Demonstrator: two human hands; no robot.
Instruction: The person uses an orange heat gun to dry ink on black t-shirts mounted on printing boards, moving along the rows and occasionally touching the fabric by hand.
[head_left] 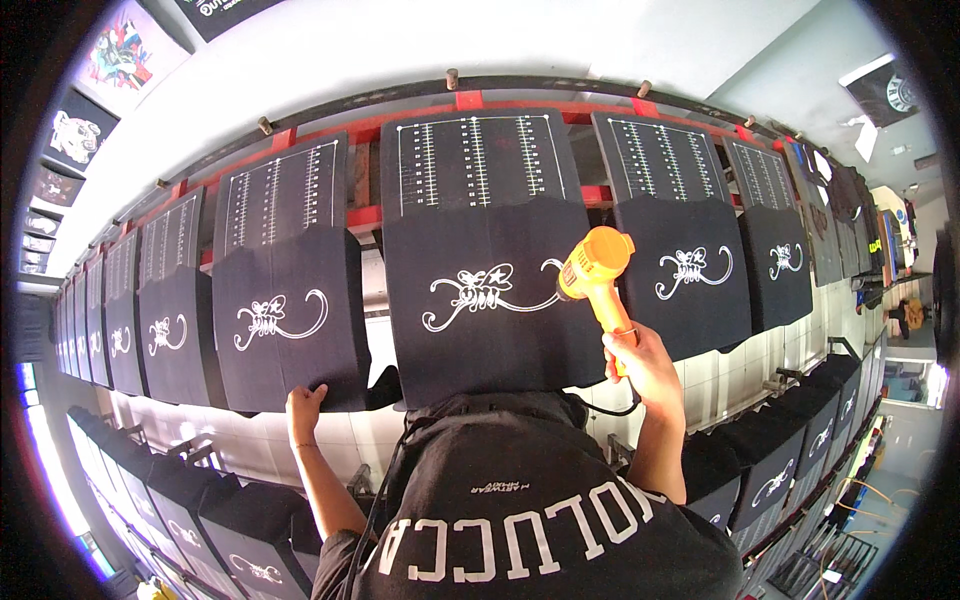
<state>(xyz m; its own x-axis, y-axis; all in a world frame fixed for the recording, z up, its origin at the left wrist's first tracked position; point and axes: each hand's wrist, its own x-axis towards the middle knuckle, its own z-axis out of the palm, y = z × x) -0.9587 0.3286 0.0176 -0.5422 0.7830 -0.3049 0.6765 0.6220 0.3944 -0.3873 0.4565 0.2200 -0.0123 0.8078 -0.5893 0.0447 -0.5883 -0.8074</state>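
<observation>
My right hand [645, 365] is wrapped round the handle of an orange heat gun [605, 270]. Its nozzle points down and left at the right part of a white line print [480, 295] on the black T-shirt [480, 350] in front of me. This shirt lies flat over a dark printing board [475, 160] marked with white scales. To the left, my left hand [305, 410] is closed at the near edge of another black T-shirt [285, 360], which bears the same print [265, 318]. Some of its fingertips are hidden.
More shirt-covered boards [670, 280] stand in a row left and right, on a red frame [470, 100] with a dark rail. Behind me runs a second row of boards [240, 530]. A black cord [620, 410] hangs near my right wrist. Printed sheets [80, 125] hang at upper left.
</observation>
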